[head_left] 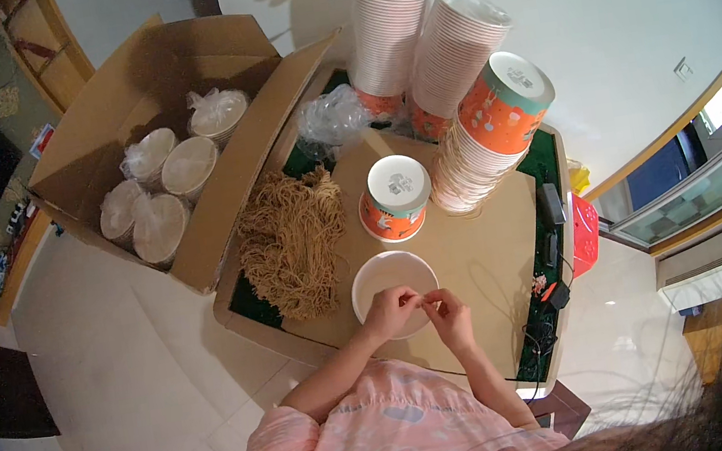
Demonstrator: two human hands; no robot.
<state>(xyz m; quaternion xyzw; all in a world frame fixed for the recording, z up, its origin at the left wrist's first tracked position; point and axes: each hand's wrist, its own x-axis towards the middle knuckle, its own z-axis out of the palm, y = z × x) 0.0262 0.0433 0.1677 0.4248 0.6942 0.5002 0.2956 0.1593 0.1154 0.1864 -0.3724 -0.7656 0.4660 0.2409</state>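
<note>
My left hand [391, 311] and my right hand [448, 315] meet over the near right rim of a white paper tub [386, 270]. The tub's open mouth faces up. Thumbs and fingers of both hands are pinched close together; whatever they hold is too small to make out. Just beyond the tub, an orange and green paper tub [398, 220] stands bottom up. To the left lies a heap of tan paper cords [290, 250]. Behind, on the right, rises an upside-down stack of orange tubs [499, 119], with cord loops [465, 172] hanging along its side.
An open cardboard box [249, 163] on the left holds several plastic-wrapped tub stacks [189, 165]. Two tall wrapped stacks [387, 25] stand against the wall, beside crumpled plastic [334, 117]. Black cables [541, 334] and a power adapter [560, 296] line the table's right edge.
</note>
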